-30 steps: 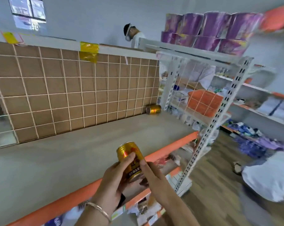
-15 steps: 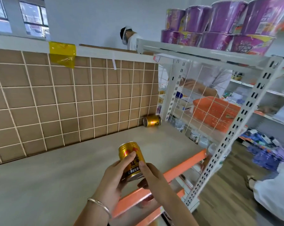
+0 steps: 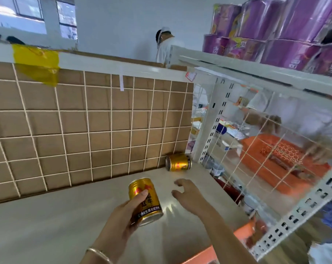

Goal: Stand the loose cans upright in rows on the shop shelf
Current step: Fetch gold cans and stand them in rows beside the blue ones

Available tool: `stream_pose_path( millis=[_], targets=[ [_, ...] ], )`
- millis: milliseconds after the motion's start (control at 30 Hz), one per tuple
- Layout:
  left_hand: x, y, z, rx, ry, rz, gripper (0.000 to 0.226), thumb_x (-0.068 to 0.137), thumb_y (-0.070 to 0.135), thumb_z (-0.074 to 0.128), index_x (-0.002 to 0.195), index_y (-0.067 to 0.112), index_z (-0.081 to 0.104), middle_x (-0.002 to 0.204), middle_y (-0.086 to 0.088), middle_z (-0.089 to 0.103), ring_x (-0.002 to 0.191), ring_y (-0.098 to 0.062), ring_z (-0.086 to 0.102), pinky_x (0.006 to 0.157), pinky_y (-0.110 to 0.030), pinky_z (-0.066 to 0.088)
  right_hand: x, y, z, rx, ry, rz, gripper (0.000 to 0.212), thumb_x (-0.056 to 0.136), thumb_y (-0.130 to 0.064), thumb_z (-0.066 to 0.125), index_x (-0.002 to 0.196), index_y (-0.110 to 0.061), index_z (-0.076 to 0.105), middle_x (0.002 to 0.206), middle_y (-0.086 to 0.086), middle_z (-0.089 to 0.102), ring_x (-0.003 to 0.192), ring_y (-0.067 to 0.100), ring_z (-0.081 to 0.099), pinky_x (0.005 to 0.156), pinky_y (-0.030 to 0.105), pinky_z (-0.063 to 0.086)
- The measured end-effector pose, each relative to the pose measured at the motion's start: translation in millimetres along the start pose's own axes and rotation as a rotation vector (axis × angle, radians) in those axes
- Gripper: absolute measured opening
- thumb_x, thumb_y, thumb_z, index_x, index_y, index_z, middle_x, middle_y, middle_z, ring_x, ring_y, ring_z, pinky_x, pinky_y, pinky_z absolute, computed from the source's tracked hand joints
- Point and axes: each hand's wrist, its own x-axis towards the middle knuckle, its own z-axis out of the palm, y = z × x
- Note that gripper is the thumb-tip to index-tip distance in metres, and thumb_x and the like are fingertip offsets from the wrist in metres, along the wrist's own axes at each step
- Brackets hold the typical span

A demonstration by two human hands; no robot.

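Observation:
My left hand (image 3: pixel 126 216) grips a gold can (image 3: pixel 145 201) with a black band, held tilted above the beige shelf (image 3: pixel 47 225). My right hand (image 3: pixel 188 193) hovers over the shelf with fingers spread and holds nothing, stretched toward the back corner. There a second gold can (image 3: pixel 178 162) lies on its side against the brown gridded back panel (image 3: pixel 85 126), beside the white upright post.
An orange strip (image 3: pixel 203 256) edges the shelf front. A white wire grid side panel (image 3: pixel 266 159) closes the right end; an orange basket (image 3: pixel 281 161) sits behind it. Purple tubs (image 3: pixel 275 31) stack on the upper shelf. Another person (image 3: pixel 165 46) stands behind the unit.
My right hand let go of the held can and reached forward toward the lying can. The left hand carried its can further over the shelf. The view moved closer.

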Motion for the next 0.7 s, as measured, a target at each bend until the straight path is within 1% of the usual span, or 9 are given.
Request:
stream_pose_path(
  millis=[100, 200, 300, 367, 433, 500, 567, 633, 700],
  targets=[
    [18.1, -1.8, 7.8, -0.020, 0.048, 0.016, 0.074, 0.050, 0.036, 0.083, 0.111, 0.002, 0.061, 0.098, -0.017, 0.074, 0.094, -0.032, 0.070, 0.083, -0.037, 0.054, 45.1, 5.8, -20.5, -0.207, 0.046, -0.032, 0.054, 0.091, -0.018, 0.056, 0.141, -0.019, 0.035, 0.147, 0.005, 0.032, 0.131, 0.026, 0.038, 0.105, 0.035, 0.036],
    [31.3, -2.0, 17.7, -0.025, 0.089, 0.028, 0.074, 0.050, 0.037, 0.083, 0.111, 0.002, 0.062, 0.096, -0.016, 0.075, 0.092, -0.030, 0.071, 0.073, -0.033, 0.053, 80.0, 12.7, -38.0, -0.470, 0.095, -0.037, 0.067, 0.086, -0.017, 0.059, 0.145, -0.021, 0.027, 0.152, 0.005, 0.023, 0.135, 0.033, 0.028, 0.107, 0.045, 0.034],
    [38.2, -4.6, 28.0, -0.010, 0.116, 0.050, 0.068, 0.054, 0.034, 0.081, 0.112, 0.002, 0.063, 0.097, -0.016, 0.075, 0.093, -0.030, 0.071, 0.073, -0.032, 0.054, 109.4, 16.4, -49.0, -0.674, 0.025, -0.162, 0.068, 0.082, -0.022, 0.060, 0.142, -0.024, 0.029, 0.150, 0.001, 0.026, 0.132, 0.033, 0.031, 0.106, 0.048, 0.034],
    [40.7, -6.2, 34.2, 0.001, 0.132, 0.066, 0.061, 0.060, 0.031, 0.079, 0.111, 0.003, 0.063, 0.098, -0.016, 0.074, 0.094, -0.029, 0.070, 0.070, -0.030, 0.053, 127.0, 16.0, -49.7, -0.759, -0.017, -0.256, 0.069, 0.080, -0.024, 0.062, 0.142, -0.026, 0.031, 0.148, 0.000, 0.030, 0.133, 0.031, 0.031, 0.109, 0.049, 0.030],
    [42.1, -9.2, 40.5, 0.018, 0.129, 0.077, 0.055, 0.063, 0.030, 0.078, 0.110, 0.004, 0.064, 0.097, -0.013, 0.075, 0.095, -0.027, 0.070, 0.069, -0.028, 0.052, 141.5, 17.7, -47.4, -0.802, -0.066, -0.280, 0.073, 0.080, -0.027, 0.064, 0.143, -0.027, 0.028, 0.148, 0.001, 0.032, 0.136, 0.028, 0.030, 0.113, 0.050, 0.023],
    [43.4, -13.1, 43.5, 0.027, 0.130, 0.082, 0.058, 0.062, 0.032, 0.078, 0.111, 0.005, 0.064, 0.097, -0.012, 0.075, 0.096, -0.027, 0.070, 0.072, -0.029, 0.053, 149.7, 23.4, -42.5, -0.831, -0.068, -0.260, 0.079, 0.079, -0.027, 0.066, 0.145, -0.028, 0.024, 0.149, 0.001, 0.031, 0.139, 0.026, 0.027, 0.117, 0.050, 0.016],
    [43.8, -16.8, 44.0, 0.027, 0.134, 0.082, 0.062, 0.059, 0.033, 0.079, 0.112, 0.005, 0.064, 0.099, -0.013, 0.075, 0.099, -0.028, 0.069, 0.079, -0.032, 0.054, 153.2, 28.3, -38.7, -0.880, 0.036, -0.263, 0.076, 0.078, -0.029, 0.067, 0.143, -0.026, 0.029, 0.146, 0.003, 0.035, 0.138, 0.027, 0.029, 0.116, 0.047, 0.016],
    [43.3, -19.7, 42.8, 0.016, 0.154, 0.084, 0.063, 0.057, 0.034, 0.080, 0.112, 0.005, 0.063, 0.099, -0.013, 0.075, 0.099, -0.029, 0.069, 0.085, -0.034, 0.053, 151.9, 27.3, -38.9, -0.932, 0.135, -0.242, 0.067, 0.076, -0.041, 0.069, 0.134, -0.021, 0.042, 0.139, 0.005, 0.042, 0.132, 0.028, 0.036, 0.111, 0.043, 0.025],
    [41.2, -22.1, 41.7, -0.007, 0.185, 0.087, 0.065, 0.056, 0.033, 0.081, 0.111, 0.006, 0.063, 0.099, -0.013, 0.075, 0.099, -0.030, 0.069, 0.087, -0.035, 0.053, 151.7, 26.3, -40.1, -0.892, 0.086, -0.174, 0.067, 0.070, -0.059, 0.067, 0.122, -0.019, 0.052, 0.127, 0.005, 0.051, 0.125, 0.027, 0.044, 0.103, 0.041, 0.032]
  ],
)
